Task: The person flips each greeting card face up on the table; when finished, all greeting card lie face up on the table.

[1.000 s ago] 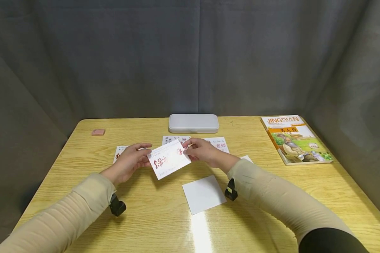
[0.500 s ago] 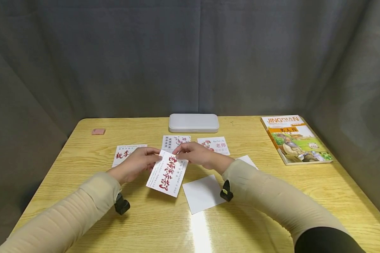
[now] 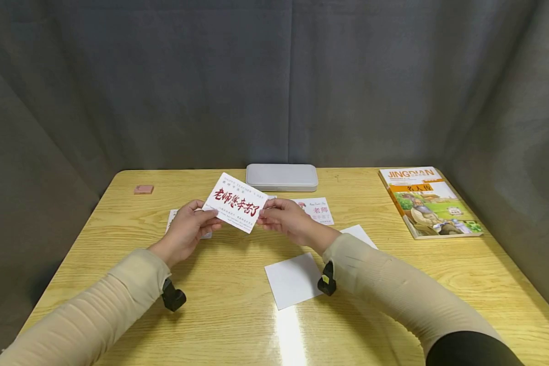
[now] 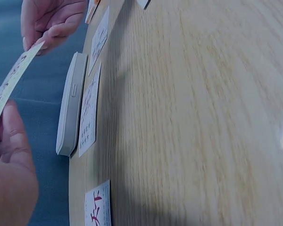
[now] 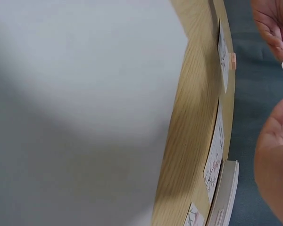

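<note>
Both hands hold one white greeting card [image 3: 235, 202] with red Chinese lettering up off the table, its printed face toward me and tilted down to the right. My left hand [image 3: 185, 231] pinches its lower left edge, thumb on the front. My right hand [image 3: 287, 220] pinches its right edge. In the left wrist view the card [image 4: 12, 82] appears nearly edge-on between the two hands. Behind the left hand, a second card [image 3: 171, 218] lies mostly covered. A card with pink flowers [image 3: 321, 211] lies past the right hand, and the held card mostly hides another card [image 4: 89, 113].
A blank white card [image 3: 294, 280] lies face down near the right forearm, with another white card [image 3: 360, 235] partly under the sleeve. At the back stand a white pencil case [image 3: 281, 177] and a pink eraser [image 3: 144, 189]. A book [image 3: 430, 203] lies at the right.
The card has turned in my hands: its lettering ran steeply half a second ago and now reads upright. It has also risen and moved farther from me.
</note>
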`<move>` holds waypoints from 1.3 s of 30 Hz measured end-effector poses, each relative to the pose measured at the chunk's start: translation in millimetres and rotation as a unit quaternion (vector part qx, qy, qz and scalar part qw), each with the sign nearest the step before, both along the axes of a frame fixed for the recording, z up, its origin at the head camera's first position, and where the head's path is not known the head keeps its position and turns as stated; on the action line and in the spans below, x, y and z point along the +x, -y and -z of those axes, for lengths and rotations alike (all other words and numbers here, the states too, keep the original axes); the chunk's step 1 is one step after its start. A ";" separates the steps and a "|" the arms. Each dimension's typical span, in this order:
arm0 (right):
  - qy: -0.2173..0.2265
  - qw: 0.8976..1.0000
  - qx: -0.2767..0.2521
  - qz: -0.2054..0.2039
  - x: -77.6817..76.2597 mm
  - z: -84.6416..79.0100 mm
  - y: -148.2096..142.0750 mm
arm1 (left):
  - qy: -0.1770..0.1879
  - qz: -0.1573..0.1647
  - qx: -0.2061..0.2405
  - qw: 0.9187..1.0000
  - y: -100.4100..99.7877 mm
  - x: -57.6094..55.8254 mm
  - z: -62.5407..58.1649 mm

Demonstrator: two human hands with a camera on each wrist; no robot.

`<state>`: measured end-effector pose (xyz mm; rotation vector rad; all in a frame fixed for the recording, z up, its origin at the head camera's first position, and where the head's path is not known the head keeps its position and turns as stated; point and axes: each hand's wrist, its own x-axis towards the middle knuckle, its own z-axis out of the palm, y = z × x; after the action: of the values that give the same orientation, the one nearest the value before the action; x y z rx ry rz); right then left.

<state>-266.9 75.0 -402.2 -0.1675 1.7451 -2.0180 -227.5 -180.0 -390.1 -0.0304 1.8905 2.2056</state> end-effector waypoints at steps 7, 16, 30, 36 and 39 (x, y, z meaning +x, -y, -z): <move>-0.012 0.999 0.035 0.034 -2.3 2.0 1.2 | 0.009 0.025 -0.086 0.996 -0.2 1.3 7.1; -0.041 0.983 0.171 -0.044 1.2 10.0 0.4 | -0.251 0.096 -0.415 0.869 -0.7 9.2 2.0; -0.022 0.966 0.249 -0.062 0.4 21.8 9.6 | -0.358 0.373 -0.591 0.619 0.2 25.3 17.5; -0.023 0.960 0.266 -0.085 -2.2 22.6 10.4 | -0.334 0.389 -0.596 0.618 -1.0 28.8 24.5; -0.027 0.956 0.276 -0.097 -3.0 22.3 9.5 | -0.328 0.394 -0.592 0.622 -2.5 29.7 26.6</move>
<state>-269.8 65.5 -424.5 -0.2016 2.1564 -1.3392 -197.9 -177.5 -416.7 1.2217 2.5570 0.1229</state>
